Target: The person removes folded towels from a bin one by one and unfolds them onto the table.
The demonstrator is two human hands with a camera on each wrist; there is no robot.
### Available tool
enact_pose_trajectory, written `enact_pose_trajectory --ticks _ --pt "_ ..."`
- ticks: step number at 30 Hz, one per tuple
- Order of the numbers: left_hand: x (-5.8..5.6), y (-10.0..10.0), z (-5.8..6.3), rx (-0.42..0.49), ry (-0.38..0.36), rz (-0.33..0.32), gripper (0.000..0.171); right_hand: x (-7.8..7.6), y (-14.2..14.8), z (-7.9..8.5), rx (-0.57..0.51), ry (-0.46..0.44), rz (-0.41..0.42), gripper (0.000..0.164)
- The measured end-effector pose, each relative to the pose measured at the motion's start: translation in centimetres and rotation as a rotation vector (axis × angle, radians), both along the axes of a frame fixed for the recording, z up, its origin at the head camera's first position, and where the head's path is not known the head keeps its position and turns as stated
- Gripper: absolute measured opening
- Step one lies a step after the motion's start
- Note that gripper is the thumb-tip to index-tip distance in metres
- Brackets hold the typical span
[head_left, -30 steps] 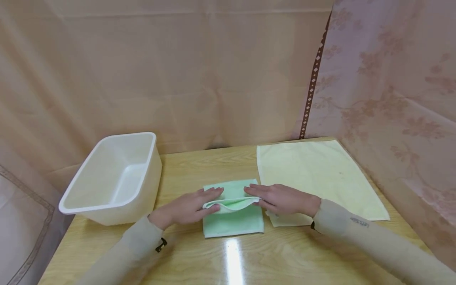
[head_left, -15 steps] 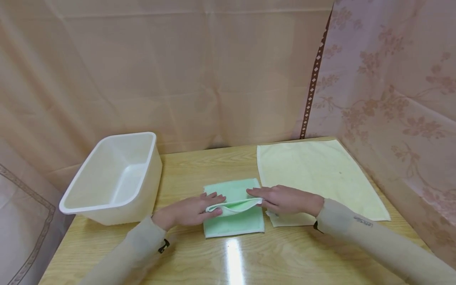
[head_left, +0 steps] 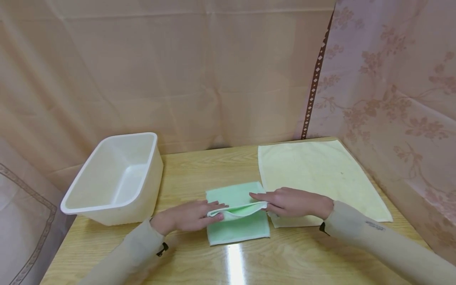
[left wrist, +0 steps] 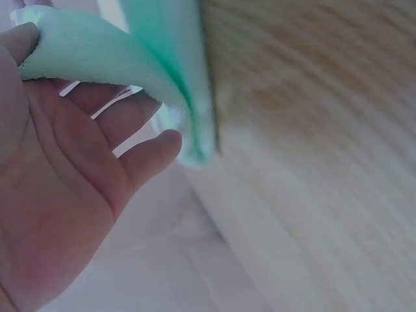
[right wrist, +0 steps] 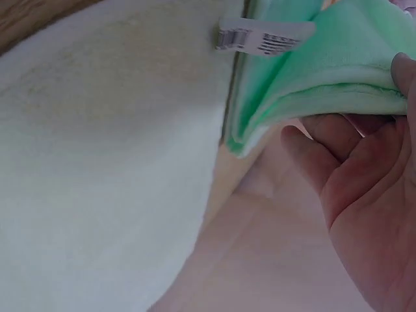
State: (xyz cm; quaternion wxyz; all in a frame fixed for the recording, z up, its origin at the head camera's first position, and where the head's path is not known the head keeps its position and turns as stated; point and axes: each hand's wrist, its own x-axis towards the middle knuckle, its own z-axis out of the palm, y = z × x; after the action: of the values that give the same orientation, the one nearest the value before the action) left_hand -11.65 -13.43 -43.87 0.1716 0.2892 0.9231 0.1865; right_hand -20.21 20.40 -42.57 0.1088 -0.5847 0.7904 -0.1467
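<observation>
A mint-green towel (head_left: 238,232), folded into a small rectangle, lies on the wooden table in front of me. Its middle is raised into a ridge with a gap between the layers. My left hand (head_left: 185,216) pinches the left end of that ridge, thumb on the near side and fingers beyond it. At the other end, my right hand (head_left: 299,202) holds the fold the same way. The right wrist view shows a white printed label (right wrist: 263,38) sticking out of the green towel (right wrist: 338,84), close to the right hand's fingers. The left wrist view shows the towel's edge (left wrist: 91,49) under the thumb.
A pale yellow towel (head_left: 306,166) lies spread out at the right, its near part under my right hand and wrist. To the left stands a deep white plastic basin (head_left: 151,190). Curtains (head_left: 185,79) hang behind the wooden table (head_left: 192,170) and along its sides.
The green towel has slid slightly right and toward me, its raised fold moving along with it. Both hands keep their hold and have shifted a little to the right.
</observation>
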Motion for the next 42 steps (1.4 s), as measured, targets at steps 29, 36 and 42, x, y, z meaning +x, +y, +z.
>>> enact_pose_trajectory --ticks 29,36,42 --pt "-7.0 0.0 6.8 0.206 0.414 0.166 0.057 -6.8 -2.4 5.5 -0.159 0.252 -0.228 0.059" --pt "-10.3 -0.5 4.8 0.253 0.394 0.301 0.055 -9.7 -4.1 4.3 -0.102 0.181 -0.316 0.062" --pt "-12.9 -0.2 1.9 0.227 0.385 0.369 0.055 -12.0 -5.3 1.8 -0.102 0.099 -0.407 0.061"
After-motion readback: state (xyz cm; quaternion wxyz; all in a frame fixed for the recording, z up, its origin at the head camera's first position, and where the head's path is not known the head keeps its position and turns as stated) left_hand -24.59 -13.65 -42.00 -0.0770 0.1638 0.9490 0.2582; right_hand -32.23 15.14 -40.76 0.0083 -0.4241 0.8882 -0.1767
